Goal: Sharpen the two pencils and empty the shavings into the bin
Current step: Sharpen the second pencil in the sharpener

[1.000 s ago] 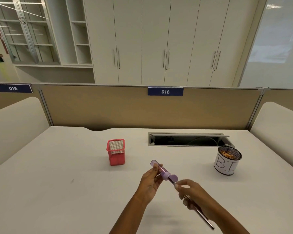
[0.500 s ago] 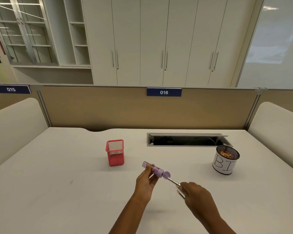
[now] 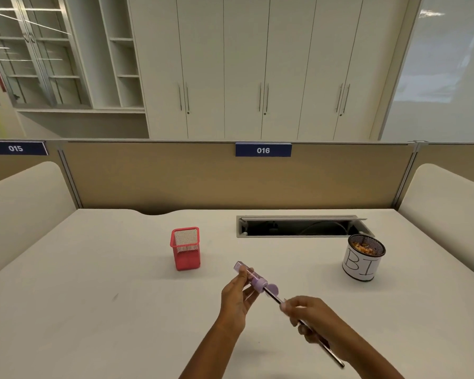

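So in this shot we saw both hands working above the white tabletop (image 3: 93,296), near its front edge. The left grip (image 3: 237,299) was pinched around a purple tube sharpener (image 3: 251,276), thumb on one side and fingers curled on the other, with the tube tilted so its far end pointed up and to the left. A small round purple lid (image 3: 273,289) hung off the sharpener's near end, flipped open.

The dark pencil (image 3: 335,359) was stuck into that same end and ran down to the right, in line with the tube. The right grip (image 3: 309,315) was pinched on the pencil's shaft a bit back from the sharpener, fingertips curled over it, and the pencil's back end poked out below the wrist. Neither the sharpener nor the pencil was touching the tabletop as far as we could tell.

Off to the right, well apart from the hands, stood the bin (image 3: 363,266), a black mesh cup wrapped in white paper with "BI" written on it. We could see orange shavings (image 3: 364,247) already inside. A red mesh pen holder (image 3: 186,248) stood upright to the left of the hands and farther back. Behind those, an open cable slot (image 3: 298,227) was sunk into the tabletop, and the tan partition (image 3: 148,181) carried a blue "016" tag (image 3: 263,150).
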The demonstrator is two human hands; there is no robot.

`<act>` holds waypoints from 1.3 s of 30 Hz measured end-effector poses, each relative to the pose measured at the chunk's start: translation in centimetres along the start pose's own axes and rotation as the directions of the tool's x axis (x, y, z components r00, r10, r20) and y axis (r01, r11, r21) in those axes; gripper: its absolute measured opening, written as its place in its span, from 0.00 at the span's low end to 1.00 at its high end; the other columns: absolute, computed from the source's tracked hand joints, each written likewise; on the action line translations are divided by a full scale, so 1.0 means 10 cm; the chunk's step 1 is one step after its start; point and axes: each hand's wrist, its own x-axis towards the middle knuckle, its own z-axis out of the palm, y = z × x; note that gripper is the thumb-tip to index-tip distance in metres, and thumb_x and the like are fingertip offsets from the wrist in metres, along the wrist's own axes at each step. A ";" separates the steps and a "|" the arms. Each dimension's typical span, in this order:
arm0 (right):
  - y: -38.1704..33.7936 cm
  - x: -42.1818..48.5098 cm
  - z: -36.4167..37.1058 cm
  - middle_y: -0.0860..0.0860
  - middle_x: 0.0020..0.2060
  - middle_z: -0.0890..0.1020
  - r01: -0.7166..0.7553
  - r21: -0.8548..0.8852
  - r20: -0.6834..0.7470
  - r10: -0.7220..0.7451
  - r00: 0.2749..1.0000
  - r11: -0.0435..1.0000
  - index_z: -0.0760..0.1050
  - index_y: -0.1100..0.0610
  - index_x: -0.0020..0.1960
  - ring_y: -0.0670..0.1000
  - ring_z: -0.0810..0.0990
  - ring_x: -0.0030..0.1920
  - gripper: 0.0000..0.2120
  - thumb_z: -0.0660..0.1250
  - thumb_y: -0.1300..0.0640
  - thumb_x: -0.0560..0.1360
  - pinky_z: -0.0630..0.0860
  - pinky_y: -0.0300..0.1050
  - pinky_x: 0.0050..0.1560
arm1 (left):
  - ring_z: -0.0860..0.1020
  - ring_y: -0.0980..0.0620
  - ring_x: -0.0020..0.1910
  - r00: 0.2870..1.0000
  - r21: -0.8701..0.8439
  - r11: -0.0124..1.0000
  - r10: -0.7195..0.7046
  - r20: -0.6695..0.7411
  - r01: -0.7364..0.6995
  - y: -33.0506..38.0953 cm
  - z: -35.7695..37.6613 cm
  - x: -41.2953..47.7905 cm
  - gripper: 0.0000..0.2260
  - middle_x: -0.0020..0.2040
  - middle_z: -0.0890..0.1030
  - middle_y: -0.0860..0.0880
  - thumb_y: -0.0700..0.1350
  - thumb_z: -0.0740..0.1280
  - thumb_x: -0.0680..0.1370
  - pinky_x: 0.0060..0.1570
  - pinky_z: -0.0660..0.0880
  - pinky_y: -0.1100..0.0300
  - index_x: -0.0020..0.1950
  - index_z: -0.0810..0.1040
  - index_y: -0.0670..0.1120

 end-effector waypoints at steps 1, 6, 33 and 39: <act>0.02 0.01 0.02 0.49 0.29 0.73 0.117 -0.176 -0.093 -0.135 0.987 0.977 0.74 0.56 0.41 0.44 0.67 0.24 0.05 0.69 0.56 0.73 0.62 0.33 0.25 | 0.79 0.42 0.43 1.000 -0.017 1.000 0.010 -0.015 -0.010 -0.01 0.00 0.00 0.10 0.44 0.79 0.40 0.44 0.61 0.79 0.32 0.80 0.64 0.46 0.76 0.38; 0.21 0.12 0.08 0.49 0.24 0.73 0.266 -0.864 -0.109 -0.676 0.729 0.427 0.75 0.54 0.33 0.50 0.72 0.23 0.11 0.78 0.61 0.61 0.51 0.31 0.24 | 0.79 0.43 0.44 1.000 -0.107 0.994 -0.007 -0.008 0.006 -0.02 0.04 -0.02 0.10 0.46 0.79 0.40 0.42 0.61 0.79 0.33 0.80 0.62 0.53 0.75 0.37; 0.28 0.00 0.15 0.48 0.26 0.75 0.249 -0.939 0.003 -0.716 0.698 0.239 0.78 0.50 0.42 0.46 0.75 0.22 0.17 0.79 0.58 0.57 0.54 0.34 0.18 | 0.82 0.48 0.26 0.997 -0.229 0.973 -0.057 -0.051 0.043 -0.08 -0.02 -0.21 0.10 0.37 0.81 0.41 0.42 0.61 0.79 0.29 0.80 0.58 0.42 0.76 0.37; 0.27 -0.02 0.17 0.51 0.20 0.72 0.182 -0.970 -0.015 -0.785 0.620 0.163 0.80 0.52 0.35 0.51 0.67 0.14 0.12 0.58 0.55 0.68 0.44 0.35 0.21 | 0.81 0.44 0.37 0.999 -0.154 0.988 -0.003 -0.047 -0.004 -0.04 0.04 -0.24 0.09 0.38 0.82 0.43 0.43 0.60 0.79 0.31 0.80 0.60 0.44 0.77 0.40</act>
